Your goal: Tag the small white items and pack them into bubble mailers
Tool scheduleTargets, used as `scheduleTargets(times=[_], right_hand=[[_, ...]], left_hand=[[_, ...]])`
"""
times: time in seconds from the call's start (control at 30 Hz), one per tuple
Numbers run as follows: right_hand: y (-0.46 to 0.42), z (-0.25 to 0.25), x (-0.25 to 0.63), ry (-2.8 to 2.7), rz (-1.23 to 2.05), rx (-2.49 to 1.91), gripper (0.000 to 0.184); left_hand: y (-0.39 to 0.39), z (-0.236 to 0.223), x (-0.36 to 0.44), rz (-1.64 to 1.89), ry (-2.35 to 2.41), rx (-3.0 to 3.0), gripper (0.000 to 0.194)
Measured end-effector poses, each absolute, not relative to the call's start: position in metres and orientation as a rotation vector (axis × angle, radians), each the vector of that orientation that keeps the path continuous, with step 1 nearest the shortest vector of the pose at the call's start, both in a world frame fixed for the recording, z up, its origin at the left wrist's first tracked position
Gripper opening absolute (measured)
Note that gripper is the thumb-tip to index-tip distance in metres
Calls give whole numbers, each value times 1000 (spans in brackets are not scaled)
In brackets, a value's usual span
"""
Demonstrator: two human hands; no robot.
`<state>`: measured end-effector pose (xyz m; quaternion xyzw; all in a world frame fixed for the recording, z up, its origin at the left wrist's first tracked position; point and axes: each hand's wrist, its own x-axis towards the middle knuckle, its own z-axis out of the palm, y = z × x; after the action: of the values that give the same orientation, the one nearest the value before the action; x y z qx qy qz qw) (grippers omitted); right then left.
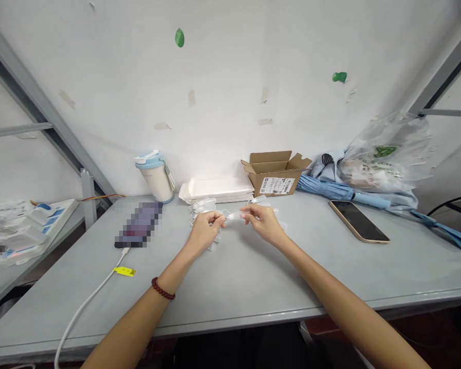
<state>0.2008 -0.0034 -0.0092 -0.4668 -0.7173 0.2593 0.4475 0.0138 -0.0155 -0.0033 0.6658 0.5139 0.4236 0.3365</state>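
My left hand (205,229) and my right hand (262,221) meet over the middle of the grey table (234,277). Both pinch the ends of a small white translucent piece (233,217) held between them. A dark red bead bracelet (162,289) circles my left wrist. Under and behind my hands lie several similar small clear plastic pieces (203,207). What exactly the piece is, I cannot make out.
A stack of white trays (218,188) and an open cardboard box (274,171) stand at the back. A blue-lidded cup (156,175), a phone on a white cable (139,224), another phone (358,220), a blue umbrella (330,188) and a plastic bag (386,154) surround them.
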Motion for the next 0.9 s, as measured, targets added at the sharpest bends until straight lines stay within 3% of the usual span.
scheduleTargets(times=[0.9], right_hand=[[0, -18, 202, -1769, 695, -1116, 18]], left_hand=[[-16, -6, 17, 1083, 1371, 1755, 29]])
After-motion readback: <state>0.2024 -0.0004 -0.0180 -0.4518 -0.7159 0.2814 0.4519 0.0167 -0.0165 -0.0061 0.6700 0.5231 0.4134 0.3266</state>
